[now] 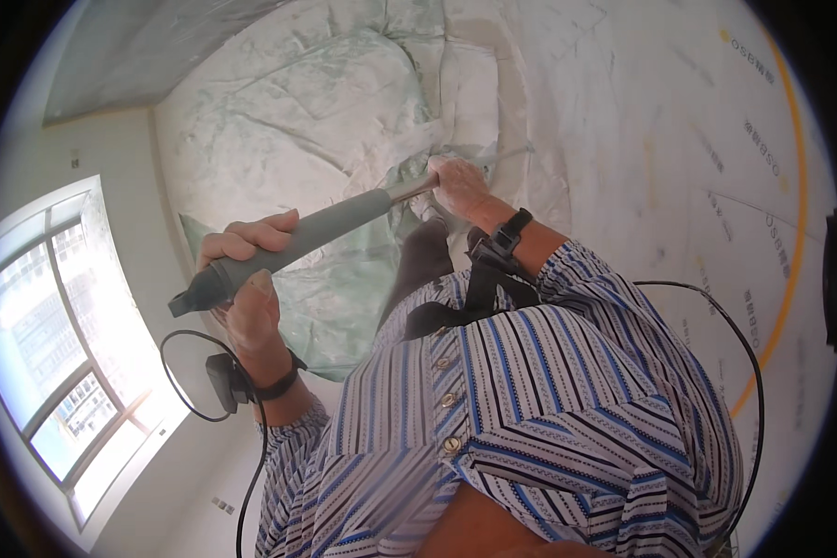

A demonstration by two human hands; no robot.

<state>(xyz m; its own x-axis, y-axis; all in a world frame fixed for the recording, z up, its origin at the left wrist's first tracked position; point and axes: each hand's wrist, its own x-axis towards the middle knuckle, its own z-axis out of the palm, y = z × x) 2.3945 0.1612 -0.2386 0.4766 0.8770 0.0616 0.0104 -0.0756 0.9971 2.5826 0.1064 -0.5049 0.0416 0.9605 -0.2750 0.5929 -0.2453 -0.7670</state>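
Nearest the camera is the person's chest in a blue and white striped shirt (530, 409) with a row of buttons. Both forearms reach up and away from it. The left hand (246, 279) is wrapped shut around the grey padded grip of one long tool handle (298, 244), close to its black end cap. The right hand (458, 183) is closed around the same handle farther along, where the grey grip gives way to a bare metal shaft. The working end of the tool is hidden behind that hand, so its kind cannot be told. Beyond lies crumpled pale protective sheeting (325, 121) over the floor; it looks wrinkled and loose, so any work on it seems unfinished. Each wrist wears one black strap, two in all; the left carries a small black device (223, 381) with a thin cable. One window (46, 325) shows at left.
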